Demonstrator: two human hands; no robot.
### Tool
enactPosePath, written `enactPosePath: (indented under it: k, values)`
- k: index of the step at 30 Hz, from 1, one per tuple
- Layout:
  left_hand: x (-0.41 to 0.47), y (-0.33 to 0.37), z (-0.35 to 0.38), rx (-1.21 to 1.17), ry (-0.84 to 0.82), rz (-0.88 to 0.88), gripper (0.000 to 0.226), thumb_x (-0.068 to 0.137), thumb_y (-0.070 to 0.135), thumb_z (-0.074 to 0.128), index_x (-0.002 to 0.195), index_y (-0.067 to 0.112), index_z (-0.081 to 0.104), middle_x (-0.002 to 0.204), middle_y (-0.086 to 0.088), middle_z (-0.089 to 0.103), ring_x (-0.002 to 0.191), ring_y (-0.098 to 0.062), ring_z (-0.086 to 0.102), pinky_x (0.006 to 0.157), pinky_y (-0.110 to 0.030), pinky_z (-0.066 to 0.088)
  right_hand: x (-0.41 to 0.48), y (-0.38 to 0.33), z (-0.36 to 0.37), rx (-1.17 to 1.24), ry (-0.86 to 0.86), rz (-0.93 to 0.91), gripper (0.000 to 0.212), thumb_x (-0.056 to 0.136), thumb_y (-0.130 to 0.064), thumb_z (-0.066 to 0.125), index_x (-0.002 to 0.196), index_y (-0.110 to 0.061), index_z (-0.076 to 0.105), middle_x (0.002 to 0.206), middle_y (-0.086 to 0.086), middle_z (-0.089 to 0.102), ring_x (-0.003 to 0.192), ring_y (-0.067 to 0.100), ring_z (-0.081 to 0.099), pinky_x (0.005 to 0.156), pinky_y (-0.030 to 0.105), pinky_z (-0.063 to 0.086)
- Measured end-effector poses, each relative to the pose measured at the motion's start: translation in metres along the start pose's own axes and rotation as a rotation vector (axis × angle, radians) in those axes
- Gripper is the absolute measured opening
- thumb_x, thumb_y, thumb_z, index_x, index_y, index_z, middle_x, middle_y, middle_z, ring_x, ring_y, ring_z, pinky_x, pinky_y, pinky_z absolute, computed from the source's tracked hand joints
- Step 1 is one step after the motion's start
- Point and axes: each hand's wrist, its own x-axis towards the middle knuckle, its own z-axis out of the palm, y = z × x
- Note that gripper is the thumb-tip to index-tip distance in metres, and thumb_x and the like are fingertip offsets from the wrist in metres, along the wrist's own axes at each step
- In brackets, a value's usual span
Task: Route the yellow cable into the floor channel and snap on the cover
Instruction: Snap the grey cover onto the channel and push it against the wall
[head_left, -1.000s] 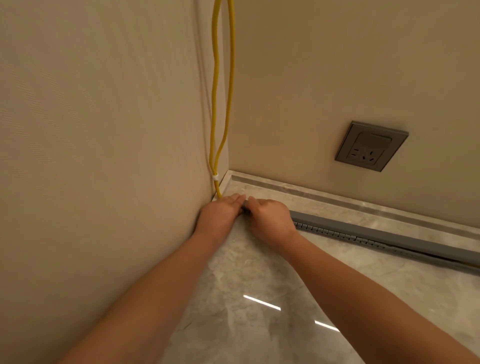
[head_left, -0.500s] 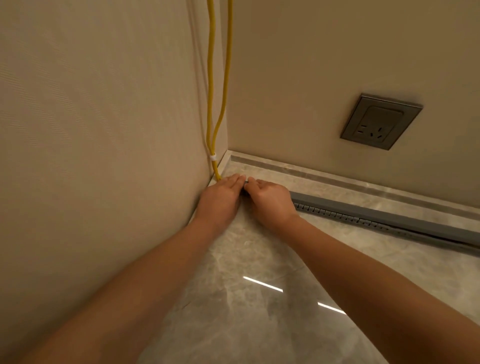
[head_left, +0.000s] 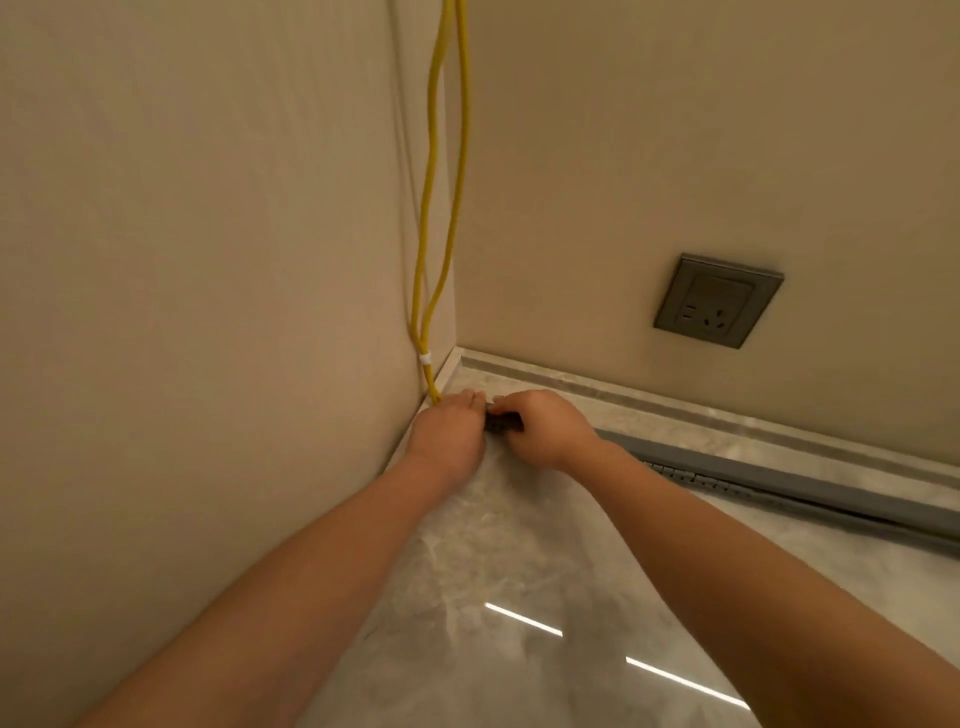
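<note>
A doubled yellow cable (head_left: 435, 218) hangs down the wall corner, bound by a white tie (head_left: 425, 358) just above the floor. Its lower end disappears under my left hand (head_left: 451, 431), which presses down at the corner. My right hand (head_left: 543, 426) sits right beside it, fingers curled on the near end of the grey floor channel cover (head_left: 779, 480). A short dark piece of that end (head_left: 503, 423) shows between the hands. The channel runs to the right along the floor, with a toothed edge (head_left: 691, 475) exposed below the cover.
A grey wall socket (head_left: 718, 300) is on the back wall above the channel. A stone skirting strip (head_left: 675, 400) runs along the wall base. The beige side wall stands close on the left. Glossy marble floor (head_left: 519, 597) lies under my forearms.
The view has shifted slightly between frames. My hands have stayed together at the corner, and a small gap has opened between them, showing the dark channel end.
</note>
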Motion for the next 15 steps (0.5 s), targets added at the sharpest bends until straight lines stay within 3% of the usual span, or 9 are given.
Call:
enactPosePath:
  k: [4,6,15]
  values:
    - [-0.003,0.012,-0.002,0.09,-0.015,-0.003,0.061,0.095,0.025,0.044,0.15,0.009,0.023,0.157,-0.007,0.023,0.146,-0.022,0.02,0.114,-0.034,0.028,-0.021,0.02,-0.017,-0.04,-0.021,0.086,0.053,0.087,-0.017,0.054,0.138,-0.032,0.051,0.139,-0.002,0.057,0.126,0.024,0.053,0.099,0.04,0.049]
    - [-0.006,0.02,-0.003,0.105,-0.041,0.051,0.064,0.096,0.025,0.043,0.152,0.01,0.016,0.161,-0.007,0.013,0.149,-0.021,0.01,0.12,-0.034,0.017,-0.034,0.031,-0.024,-0.059,-0.018,0.129,0.055,0.089,-0.018,0.054,0.141,-0.03,0.047,0.144,-0.003,0.052,0.13,0.023,0.05,0.102,0.038,0.047]
    - [-0.014,0.106,-0.007,-0.007,-0.04,0.205,0.06,0.096,0.023,0.044,0.151,0.015,0.024,0.16,-0.004,0.022,0.147,-0.02,0.02,0.118,-0.032,0.02,-0.109,0.085,-0.05,-0.07,0.016,0.27,0.049,0.09,-0.021,0.054,0.139,-0.029,0.051,0.139,-0.002,0.057,0.127,0.023,0.052,0.101,0.038,0.047]
